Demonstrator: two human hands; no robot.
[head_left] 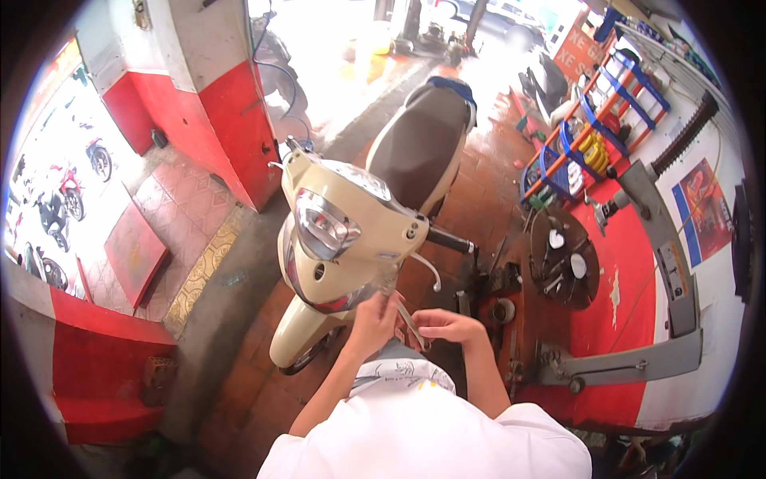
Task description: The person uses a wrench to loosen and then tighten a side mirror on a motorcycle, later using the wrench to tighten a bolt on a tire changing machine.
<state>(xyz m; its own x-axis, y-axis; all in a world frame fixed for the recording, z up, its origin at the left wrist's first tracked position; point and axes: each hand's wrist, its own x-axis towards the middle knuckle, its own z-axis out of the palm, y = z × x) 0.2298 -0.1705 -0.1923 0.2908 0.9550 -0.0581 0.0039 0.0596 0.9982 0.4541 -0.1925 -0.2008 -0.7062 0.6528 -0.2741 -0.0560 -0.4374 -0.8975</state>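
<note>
In front of my body, both hands are close together beside the front of a cream scooter [345, 209]. A thin, flat, greyish strip [412, 326] slants between them; its kind is not clear. My left hand [375, 326] is closed near the strip's upper end, its fingers bent close to the scooter's front panel. What the left fingers hold is too small to make out. My right hand [451, 326] has its fingertips pinched at the strip's lower part. The scooter faces me, with its dark seat [421, 136] beyond the handlebar and a brake lever [427, 270] just above my hands.
At the right stand a grey metal machine arm [670, 263], a round dark tray [562, 259] with small parts, and an orange-and-blue rack [594, 120]. A red-and-white pillar [223, 104] rises at the left, near a low red wall [104, 359]. Parked motorbikes [64, 191] show outside.
</note>
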